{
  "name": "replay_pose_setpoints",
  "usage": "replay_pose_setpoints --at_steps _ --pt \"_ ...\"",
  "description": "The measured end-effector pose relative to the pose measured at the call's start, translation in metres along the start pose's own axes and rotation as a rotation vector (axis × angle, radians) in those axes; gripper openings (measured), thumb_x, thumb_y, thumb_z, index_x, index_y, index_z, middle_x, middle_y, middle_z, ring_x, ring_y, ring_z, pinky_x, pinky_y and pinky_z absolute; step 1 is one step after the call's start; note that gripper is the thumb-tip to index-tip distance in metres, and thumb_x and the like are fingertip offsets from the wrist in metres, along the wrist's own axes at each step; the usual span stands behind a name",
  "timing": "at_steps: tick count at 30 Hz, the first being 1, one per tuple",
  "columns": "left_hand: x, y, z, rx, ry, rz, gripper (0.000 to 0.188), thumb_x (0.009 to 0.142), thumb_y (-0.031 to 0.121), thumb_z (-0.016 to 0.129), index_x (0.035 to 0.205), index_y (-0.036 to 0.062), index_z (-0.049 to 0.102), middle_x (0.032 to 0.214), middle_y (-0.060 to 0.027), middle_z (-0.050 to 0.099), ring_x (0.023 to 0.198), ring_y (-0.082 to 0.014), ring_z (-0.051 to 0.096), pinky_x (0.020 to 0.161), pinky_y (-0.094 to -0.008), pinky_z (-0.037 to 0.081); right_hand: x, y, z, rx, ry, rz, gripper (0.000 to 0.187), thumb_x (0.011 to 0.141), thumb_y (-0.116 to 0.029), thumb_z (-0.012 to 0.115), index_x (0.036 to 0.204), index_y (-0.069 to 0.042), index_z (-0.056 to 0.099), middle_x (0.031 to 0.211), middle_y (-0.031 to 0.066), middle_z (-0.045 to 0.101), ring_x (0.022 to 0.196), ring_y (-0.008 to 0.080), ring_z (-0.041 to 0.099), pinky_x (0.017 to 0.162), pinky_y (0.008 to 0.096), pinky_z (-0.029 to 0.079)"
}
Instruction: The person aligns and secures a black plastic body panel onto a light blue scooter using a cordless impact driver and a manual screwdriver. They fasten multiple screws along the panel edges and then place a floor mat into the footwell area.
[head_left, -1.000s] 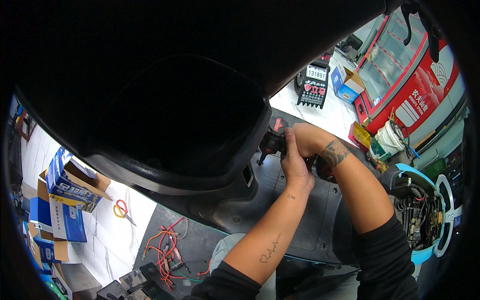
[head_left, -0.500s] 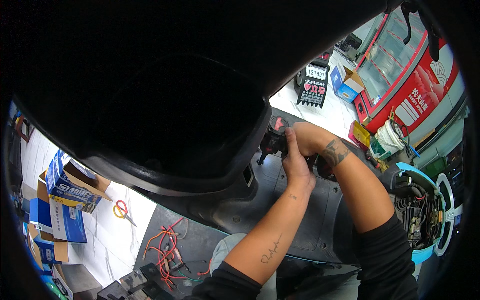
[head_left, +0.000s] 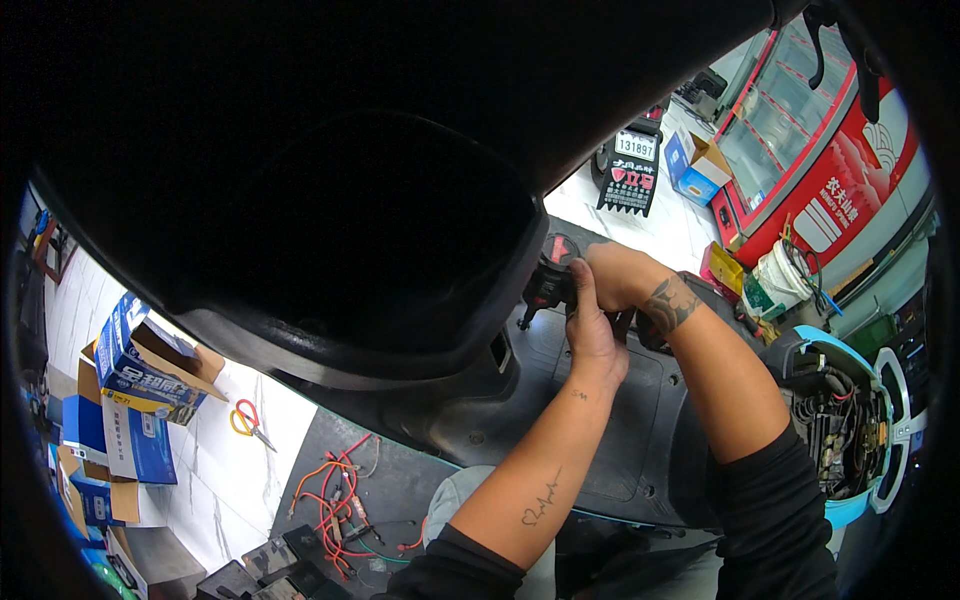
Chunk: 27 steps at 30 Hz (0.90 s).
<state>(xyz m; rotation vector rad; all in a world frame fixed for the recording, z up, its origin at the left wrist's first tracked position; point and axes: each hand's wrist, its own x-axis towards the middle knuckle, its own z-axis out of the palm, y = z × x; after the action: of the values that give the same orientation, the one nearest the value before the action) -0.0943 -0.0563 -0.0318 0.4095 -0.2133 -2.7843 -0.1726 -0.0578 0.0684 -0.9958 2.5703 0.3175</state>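
Note:
Both my hands are together at a black and red power driver [head_left: 552, 275], beside the edge of a scooter's black front panel [head_left: 390, 365]. My left hand [head_left: 597, 335] is closed on its near side, thumb pointing up along the body. My right hand [head_left: 622, 275] wraps round it from the far side, its fingers mostly hidden. The tool's narrow end points down and left over the black footboard [head_left: 610, 410], where a small patch of light falls. What the tip touches cannot be made out.
Red and orange wires [head_left: 335, 500] lie on a dark mat at lower left. Scissors [head_left: 250, 424] and blue cartons [head_left: 140, 440] stand farther left. At right are the scooter's opened light-blue rear [head_left: 850, 430], a white bucket [head_left: 775, 280] and a red display fridge [head_left: 820, 170].
The view has shifted very slightly. My hands and the power driver keep almost the same place by the panel edge, with the same grip.

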Motion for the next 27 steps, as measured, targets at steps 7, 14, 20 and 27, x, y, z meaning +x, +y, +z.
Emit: replay_pose_setpoints --at_steps 7,14,20,27 --pt "-0.0029 0.0017 0.0000 0.045 0.001 -0.043 0.096 0.090 0.080 0.070 0.151 0.0064 0.053 0.145 -0.0096 0.059 0.131 -0.0258 0.060 0.111 -0.0446 0.050 0.0011 0.0034 0.0019 0.010 -0.047 0.005 0.026 0.092 -0.018 0.069 0.102 0.003 0.081 0.102 0.0284 0.077 0.102 0.0436 0.076 0.085 0.0487 0.060" --pt "0.0007 0.0013 -0.0010 0.006 -0.011 -0.011 0.097 0.090 0.080 0.071 0.151 0.0066 0.054 0.146 -0.0098 0.059 0.131 -0.0251 0.060 0.108 -0.0419 0.051 0.0021 0.0013 0.0016 0.005 -0.006 0.004 0.026 0.090 -0.019 0.070 0.099 0.004 0.080 0.101 0.0279 0.078 0.101 0.0437 0.077 0.085 0.0486 0.061" --pt "-0.0023 0.0027 0.0000 0.025 0.010 -0.022 0.099 0.089 0.080 0.072 0.151 0.0040 0.052 0.146 -0.0100 0.059 0.132 -0.0247 0.060 0.110 -0.0421 0.050 0.0013 0.0017 0.0004 0.002 0.016 -0.031 0.027 0.091 -0.020 0.070 0.099 0.004 0.080 0.101 0.0274 0.078 0.101 0.0438 0.077 0.085 0.0486 0.062" --pt "0.0006 -0.0007 -0.0005 -0.008 0.050 0.015 0.096 0.089 0.074 0.077 0.150 0.0037 0.053 0.144 -0.0104 0.061 0.132 -0.0232 0.060 0.110 -0.0397 0.050 0.0042 0.0063 0.0044 0.011 0.017 -0.032 0.028 0.091 -0.021 0.071 0.099 0.004 0.080 0.100 0.0280 0.078 0.100 0.0437 0.077 0.084 0.0490 0.062"
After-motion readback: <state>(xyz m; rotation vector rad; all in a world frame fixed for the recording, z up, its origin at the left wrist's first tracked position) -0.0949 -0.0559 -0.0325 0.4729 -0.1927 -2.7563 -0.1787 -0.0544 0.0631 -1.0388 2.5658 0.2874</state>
